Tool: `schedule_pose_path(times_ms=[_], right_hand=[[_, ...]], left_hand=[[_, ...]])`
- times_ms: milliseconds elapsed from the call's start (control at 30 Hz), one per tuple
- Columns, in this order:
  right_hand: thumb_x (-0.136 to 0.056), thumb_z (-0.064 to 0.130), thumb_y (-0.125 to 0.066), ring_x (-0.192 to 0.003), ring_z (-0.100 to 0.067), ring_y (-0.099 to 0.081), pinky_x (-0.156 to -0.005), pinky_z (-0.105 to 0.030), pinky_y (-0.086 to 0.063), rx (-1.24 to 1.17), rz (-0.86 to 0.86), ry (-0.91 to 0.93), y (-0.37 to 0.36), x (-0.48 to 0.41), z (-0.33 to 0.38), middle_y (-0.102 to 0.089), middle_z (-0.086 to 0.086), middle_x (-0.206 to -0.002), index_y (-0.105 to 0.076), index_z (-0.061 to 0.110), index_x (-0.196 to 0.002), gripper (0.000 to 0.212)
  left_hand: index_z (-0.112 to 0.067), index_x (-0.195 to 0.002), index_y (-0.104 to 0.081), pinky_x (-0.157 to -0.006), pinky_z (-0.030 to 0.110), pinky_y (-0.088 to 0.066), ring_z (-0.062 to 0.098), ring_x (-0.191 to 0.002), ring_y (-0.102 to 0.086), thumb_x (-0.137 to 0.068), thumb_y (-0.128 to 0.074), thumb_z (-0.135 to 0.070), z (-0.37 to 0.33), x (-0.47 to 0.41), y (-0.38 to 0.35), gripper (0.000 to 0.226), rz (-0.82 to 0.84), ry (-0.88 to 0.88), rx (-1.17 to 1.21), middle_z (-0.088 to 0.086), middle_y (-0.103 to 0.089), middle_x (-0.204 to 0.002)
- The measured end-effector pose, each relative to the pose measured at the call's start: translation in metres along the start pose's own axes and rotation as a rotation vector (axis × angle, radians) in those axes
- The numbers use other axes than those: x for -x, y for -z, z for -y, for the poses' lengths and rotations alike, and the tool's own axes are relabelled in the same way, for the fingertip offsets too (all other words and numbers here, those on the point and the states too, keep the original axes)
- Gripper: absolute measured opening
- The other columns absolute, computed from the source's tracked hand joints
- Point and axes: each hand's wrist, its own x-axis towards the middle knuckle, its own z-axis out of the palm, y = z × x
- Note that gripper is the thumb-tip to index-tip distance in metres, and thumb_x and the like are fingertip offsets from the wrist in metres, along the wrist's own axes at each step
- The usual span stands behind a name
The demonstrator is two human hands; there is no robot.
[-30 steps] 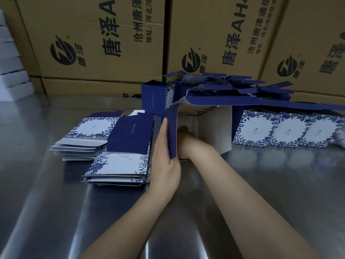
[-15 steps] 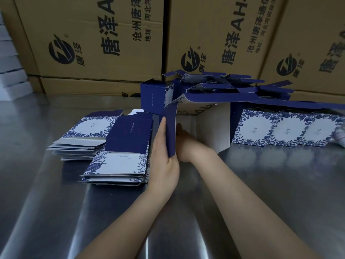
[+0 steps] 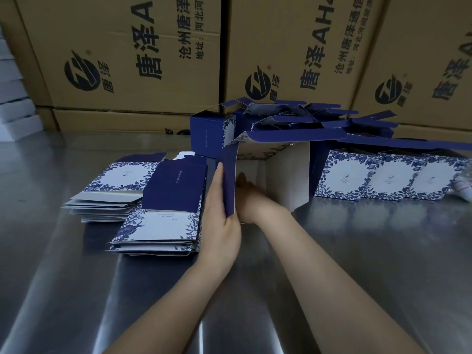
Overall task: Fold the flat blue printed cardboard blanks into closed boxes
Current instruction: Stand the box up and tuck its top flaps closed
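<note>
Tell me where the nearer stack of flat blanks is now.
Head view, left of centre on the metal table: the nearer stack lies just left of the left hand, in front and to the right of the other stack.

Steel table (image 3: 357, 251), shiny, streaked with reflections; row of brown cartons (image 3: 127, 34) along back edge, stacked, black logo and Chinese print on faces; white stack (image 3: 12, 98) at far left, blurred; small white item (image 3: 466, 186) with red marking at right edge, cut off.
</note>
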Motion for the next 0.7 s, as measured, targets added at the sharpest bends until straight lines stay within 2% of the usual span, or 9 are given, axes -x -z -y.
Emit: schedule_pose_path(times_ms=[67,133,167,200,300,533,700], right_hand=[[-0.099,0.031,-0.05,-0.135,-0.036,-0.035,-0.106,-0.048,-0.039,-0.013,-0.063,0.01,0.001,0.007,0.001,-0.021,-0.017,-0.154,-0.023,0.004,-0.148,0.062],[-0.098,0.028,-0.051,-0.115,-0.033,-0.053,-0.09,-0.037,-0.047,-0.015,-0.204,0.05,0.0,0.013,0.003,-0.048,-0.017,-0.133,-0.053,0.009,-0.121,0.03],[-0.098,0.026,-0.049,-0.108,-0.032,-0.057,-0.081,-0.033,-0.046,-0.036,-0.271,0.055,0.0,0.016,0.005,-0.056,-0.015,-0.123,-0.059,0.012,-0.108,0.02],[-0.099,0.025,-0.048,-0.105,-0.032,-0.06,-0.077,-0.031,-0.045,-0.058,-0.314,0.052,-0.001,0.019,0.007,-0.061,-0.013,-0.117,-0.062,0.013,-0.103,0.019],[-0.101,0.026,-0.042,-0.108,-0.031,-0.06,-0.086,-0.035,-0.048,-0.077,-0.281,0.045,-0.003,0.021,0.012,-0.064,-0.012,-0.117,-0.062,0.013,-0.11,0.026],[-0.1,0.023,-0.043,-0.117,-0.035,-0.054,-0.095,-0.039,-0.042,-0.043,-0.112,0.034,0.002,0.019,0.013,-0.055,-0.017,-0.128,-0.052,0.006,-0.122,0.029],[-0.1,0.025,-0.044,-0.109,-0.032,-0.059,-0.085,-0.033,-0.044,-0.073,-0.264,0.055,-0.002,0.021,0.012,-0.063,-0.013,-0.117,-0.061,0.011,-0.112,0.025]], left_hand=[[-0.02,-0.156,-0.023,-0.125,0.039,-0.017,0.002,-0.149,-0.02,-0.089,-0.036,0.005,0.001,0.0,0.0,0.072,-0.006,-0.001,0.016,-0.007,-0.027,-0.161],[-0.021,-0.156,-0.023,-0.124,0.041,-0.018,0.005,-0.149,-0.021,-0.082,-0.034,-0.008,0.0,-0.001,0.001,0.076,-0.027,0.008,0.04,-0.006,-0.028,-0.161],[-0.021,-0.155,-0.024,-0.124,0.041,-0.02,0.007,-0.149,-0.023,-0.079,-0.033,-0.01,0.001,-0.002,0.001,0.077,-0.032,0.013,0.053,-0.005,-0.03,-0.16],[-0.022,-0.155,-0.024,-0.123,0.042,-0.021,0.008,-0.148,-0.025,-0.078,-0.033,-0.011,0.001,-0.003,0.001,0.078,-0.036,0.02,0.067,-0.005,-0.032,-0.159],[-0.025,-0.154,-0.027,-0.122,0.041,-0.024,0.008,-0.146,-0.03,-0.079,-0.033,-0.016,0.002,-0.002,0.001,0.076,-0.06,0.058,0.098,-0.006,-0.037,-0.157],[-0.023,-0.154,-0.03,-0.124,0.037,-0.021,0.001,-0.146,-0.028,-0.077,-0.032,-0.011,0.002,-0.002,0.001,0.077,-0.069,0.044,0.094,-0.009,-0.035,-0.157],[-0.025,-0.155,-0.028,-0.122,0.041,-0.024,0.009,-0.146,-0.03,-0.085,-0.034,-0.008,0.001,0.0,0.001,0.072,-0.08,0.056,0.1,-0.005,-0.037,-0.157]])
